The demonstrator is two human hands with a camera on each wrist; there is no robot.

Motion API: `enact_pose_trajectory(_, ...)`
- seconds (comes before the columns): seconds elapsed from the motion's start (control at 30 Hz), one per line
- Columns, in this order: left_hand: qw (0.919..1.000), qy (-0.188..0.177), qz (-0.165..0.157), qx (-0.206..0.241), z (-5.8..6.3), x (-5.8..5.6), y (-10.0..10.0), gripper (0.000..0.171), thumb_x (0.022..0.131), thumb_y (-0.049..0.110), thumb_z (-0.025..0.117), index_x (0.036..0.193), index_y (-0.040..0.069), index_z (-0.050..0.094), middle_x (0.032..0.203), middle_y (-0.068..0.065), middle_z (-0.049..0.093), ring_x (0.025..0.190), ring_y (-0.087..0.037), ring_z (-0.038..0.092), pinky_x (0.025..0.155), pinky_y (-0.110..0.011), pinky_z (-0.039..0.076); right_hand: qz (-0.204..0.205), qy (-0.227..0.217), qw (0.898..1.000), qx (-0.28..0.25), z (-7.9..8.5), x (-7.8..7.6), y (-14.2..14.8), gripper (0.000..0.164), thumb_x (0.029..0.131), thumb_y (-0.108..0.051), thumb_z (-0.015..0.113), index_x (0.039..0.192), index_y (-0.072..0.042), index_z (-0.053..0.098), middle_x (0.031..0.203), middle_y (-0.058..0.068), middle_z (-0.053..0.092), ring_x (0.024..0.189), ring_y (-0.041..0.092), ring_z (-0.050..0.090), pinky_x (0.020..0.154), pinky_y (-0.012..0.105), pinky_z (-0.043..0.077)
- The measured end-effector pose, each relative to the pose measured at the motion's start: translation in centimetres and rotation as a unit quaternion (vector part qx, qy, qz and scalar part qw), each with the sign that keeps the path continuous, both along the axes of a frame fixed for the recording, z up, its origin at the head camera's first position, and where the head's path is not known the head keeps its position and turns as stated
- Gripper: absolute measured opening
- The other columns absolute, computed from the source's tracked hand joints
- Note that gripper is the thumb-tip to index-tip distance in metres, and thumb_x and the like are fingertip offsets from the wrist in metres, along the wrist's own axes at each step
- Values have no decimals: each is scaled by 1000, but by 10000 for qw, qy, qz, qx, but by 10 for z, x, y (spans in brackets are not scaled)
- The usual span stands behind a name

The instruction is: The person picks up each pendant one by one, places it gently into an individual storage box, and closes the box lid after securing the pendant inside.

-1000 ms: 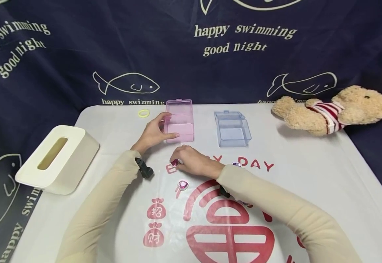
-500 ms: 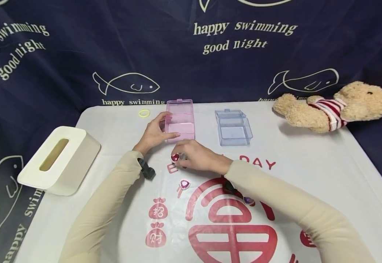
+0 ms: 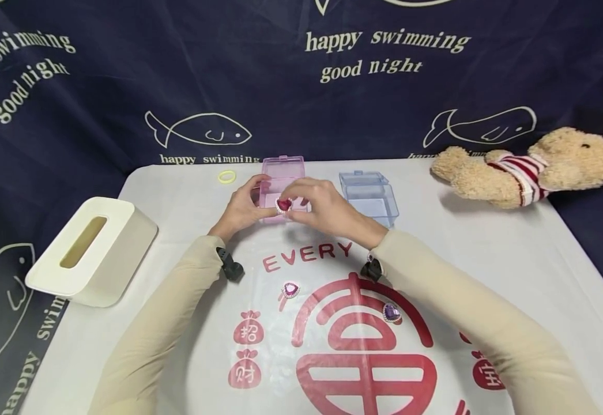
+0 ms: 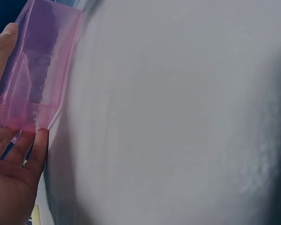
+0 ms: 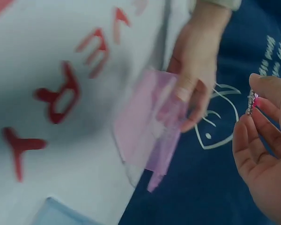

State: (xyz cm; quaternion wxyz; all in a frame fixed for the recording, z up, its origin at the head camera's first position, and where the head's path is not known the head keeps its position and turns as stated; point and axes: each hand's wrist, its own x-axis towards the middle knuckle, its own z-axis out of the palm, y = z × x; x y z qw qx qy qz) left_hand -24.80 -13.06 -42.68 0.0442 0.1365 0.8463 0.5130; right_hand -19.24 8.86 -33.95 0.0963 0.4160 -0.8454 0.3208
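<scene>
My left hand [image 3: 239, 208] grips the left side of an open pink plastic box [image 3: 283, 167], thumb at its front and fingers behind. In the left wrist view, the thumb and fingers lie against the box [image 4: 51, 56] walls. My right hand [image 3: 327, 207] pinches a red heart-shaped gem [image 3: 283, 205] with a beaded silvery rim, held above the box's front part. The right wrist view shows the gem [image 5: 251, 101] edge-on between thumb and fingers. A pink heart gem [image 3: 290, 290] and a purple heart gem [image 3: 391, 312] lie nearer on the table.
An open blue plastic box [image 3: 366, 183] stands right of the pink one. A yellow ring-shaped band [image 3: 226, 177] lies at the back left. A white tissue box [image 3: 120, 253] stands at the left, a teddy bear [image 3: 488, 178] lies at the back right. A dark cloth [image 3: 332, 127] hangs behind.
My right hand has lifted the red gem from close over the table and carried it up and away to the pink box. The left hand stays on the box.
</scene>
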Motion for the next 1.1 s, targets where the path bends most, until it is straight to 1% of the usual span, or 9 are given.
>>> enact_pose_trajectory(0.17, 10000, 20, 35, -33, 0, 0, 1, 82, 67, 17, 90, 136, 17, 46, 128, -11, 60, 113, -27, 60, 86, -33, 48, -380, -67, 9988, -304, 10, -18, -3, 20, 82, -8, 75, 101, -3, 71, 102, 9, 71, 93, 22, 66, 82, 36, 56)
enact_pose_trajectory(0.27, 10000, 22, 29, -21, -1, -1, 2, 80, 67, 18, 90, 135, 19, 47, 129, -11, 59, 114, -27, 60, 87, -32, 48, -570, -245, 9973, -404, 10, -28, -6, 20, 81, -7, 75, 100, -4, 71, 101, 9, 71, 91, 21, 66, 78, 36, 57)
enact_pose_trajectory(0.37, 10000, 25, 53, -20, -1, -2, 2, 80, 66, 19, 90, 134, 20, 47, 129, -11, 59, 114, -27, 60, 86, -34, 47, -729, -438, 9957, -362, 5, -38, -10, 20, 80, -6, 76, 99, -4, 72, 100, 10, 71, 91, 22, 66, 76, 36, 59)
enact_pose_trajectory(0.5, 9999, -50, 95, 29, -1, -3, 1, 82, 65, 18, 90, 135, 17, 47, 131, -10, 58, 117, -26, 58, 89, -36, 48, -840, -628, 9943, -181, -5, -50, -19, 19, 79, -5, 75, 98, -3, 72, 100, 10, 71, 93, 22, 66, 80, 36, 58)
enact_pose_trajectory(0.57, 9999, -84, 86, 38, -1, -1, 0, 83, 66, 18, 90, 136, 16, 45, 132, -10, 57, 117, -27, 58, 91, -37, 48, -849, -724, 9937, -44, -11, -55, -25, 19, 79, -6, 75, 97, -4, 72, 99, 9, 72, 93, 22, 66, 82, 34, 58)
enact_pose_trajectory(0.7, 9999, -92, 24, 76, -3, 0, 0, 83, 68, 16, 89, 137, 15, 44, 132, -10, 58, 116, -27, 59, 91, -36, 48, -823, -805, 9931, 221, -22, -61, -36, 18, 79, -7, 75, 97, -3, 71, 97, 10, 72, 93, 21, 67, 83, 32, 56)
enact_pose_trajectory(0.87, 9997, -46, -51, 217, -5, -1, 0, 81, 67, 12, 89, 135, 14, 46, 132, -10, 57, 117, -27, 59, 95, -36, 49, -785, -848, 9927, 349, -34, -65, -43, 23, 78, -6, 77, 99, 1, 71, 98, 13, 71, 91, 22, 68, 83, 30, 56)
enact_pose_trajectory(0.97, 9997, -8, -43, 225, -5, -1, 0, 79, 67, 12, 89, 134, 15, 47, 130, -9, 58, 114, -26, 59, 91, -35, 49, -833, -993, 9906, 431, -38, -66, -46, 23, 78, -6, 77, 99, 1, 71, 100, 13, 72, 91, 22, 69, 83, 30, 57)
enact_pose_trajectory(1.1, 9999, 31, -16, 116, -3, -1, -1, 78, 67, 13, 89, 133, 17, 47, 129, -8, 58, 113, -25, 60, 88, -33, 48, -872, -1182, 9871, 632, -43, -69, -48, 20, 79, -7, 77, 97, 0, 72, 98, 12, 73, 91, 22, 70, 84, 30, 57)
